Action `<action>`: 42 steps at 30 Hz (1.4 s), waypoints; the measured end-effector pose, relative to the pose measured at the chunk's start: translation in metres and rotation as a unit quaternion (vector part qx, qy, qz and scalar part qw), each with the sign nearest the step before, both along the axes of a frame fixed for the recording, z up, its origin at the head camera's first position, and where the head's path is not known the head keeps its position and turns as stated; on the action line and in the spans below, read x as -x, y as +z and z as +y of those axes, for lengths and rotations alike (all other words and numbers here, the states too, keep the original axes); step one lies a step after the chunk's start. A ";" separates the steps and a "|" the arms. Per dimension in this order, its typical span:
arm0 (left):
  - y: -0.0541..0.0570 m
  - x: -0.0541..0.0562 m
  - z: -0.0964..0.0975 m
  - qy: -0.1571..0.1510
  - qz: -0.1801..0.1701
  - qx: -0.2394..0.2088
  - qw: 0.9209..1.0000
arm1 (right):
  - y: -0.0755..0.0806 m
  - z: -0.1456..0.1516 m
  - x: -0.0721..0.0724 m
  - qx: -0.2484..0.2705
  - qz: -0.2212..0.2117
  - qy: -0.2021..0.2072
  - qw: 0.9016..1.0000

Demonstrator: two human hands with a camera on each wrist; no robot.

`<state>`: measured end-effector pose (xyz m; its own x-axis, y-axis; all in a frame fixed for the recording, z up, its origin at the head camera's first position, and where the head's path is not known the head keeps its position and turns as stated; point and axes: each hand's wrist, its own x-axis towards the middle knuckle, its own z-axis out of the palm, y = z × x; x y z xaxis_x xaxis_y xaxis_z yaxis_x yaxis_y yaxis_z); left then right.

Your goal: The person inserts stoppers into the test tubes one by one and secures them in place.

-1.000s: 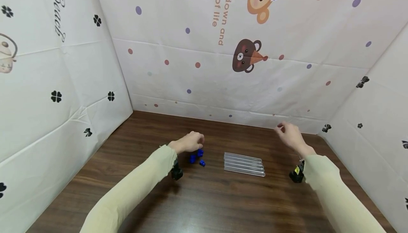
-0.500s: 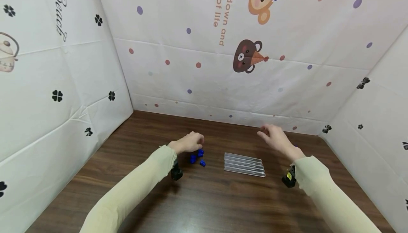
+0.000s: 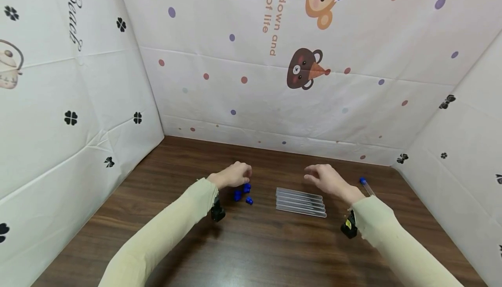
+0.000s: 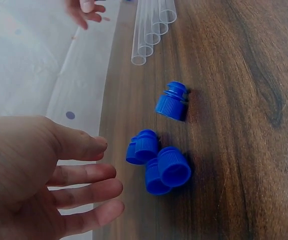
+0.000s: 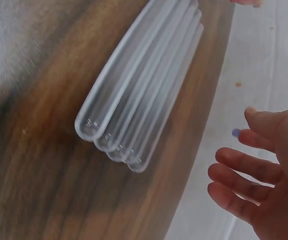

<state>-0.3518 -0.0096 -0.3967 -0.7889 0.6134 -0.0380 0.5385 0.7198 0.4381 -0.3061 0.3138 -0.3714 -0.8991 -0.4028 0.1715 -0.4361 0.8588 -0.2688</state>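
Several clear test tubes (image 3: 300, 202) lie side by side on the table between my hands. Their open mouths face left and their rounded ends (image 5: 116, 142) face right. My left hand (image 3: 234, 175) hovers beside a small group of blue ribbed caps (image 3: 237, 196), its fingers loosely extended and holding nothing. In the left wrist view, one blue cap (image 4: 172, 105) lies apart, nearer the tubes, and the others cluster by my fingertips. My right hand (image 3: 328, 179) is in the air just beyond the tubes' rounded ends, with relaxed fingers (image 5: 246, 167) and nothing in them.
A tube with a blue cap (image 3: 364, 182) lies at the right, partly hidden behind my right forearm. White printed sheets (image 3: 251, 104) stand around the back and sides of the brown wooden table (image 3: 266, 252).
My right hand has moved left and slightly nearer, to beside the loose tubes. This has uncovered the blue-capped tube at the right. My left hand has stayed by the caps.
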 end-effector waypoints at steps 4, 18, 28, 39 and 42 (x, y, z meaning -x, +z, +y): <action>0.001 -0.001 0.001 -0.004 0.009 0.002 1.000 | -0.005 -0.005 -0.001 -0.008 -0.015 0.021 1.000; 0.000 0.000 0.002 -0.006 0.015 0.002 1.000 | -0.028 -0.012 0.002 0.008 -0.039 0.086 0.996; -0.002 -0.001 0.002 -0.012 0.016 0.007 1.000 | -0.038 -0.016 0.002 -0.002 -0.029 0.061 0.998; -0.004 -0.002 0.003 -0.021 0.021 0.013 0.999 | -0.046 -0.018 0.006 -0.013 -0.015 0.039 0.999; -0.005 -0.002 0.003 -0.019 0.020 0.013 1.000 | -0.046 -0.020 0.006 -0.017 -0.010 0.036 0.999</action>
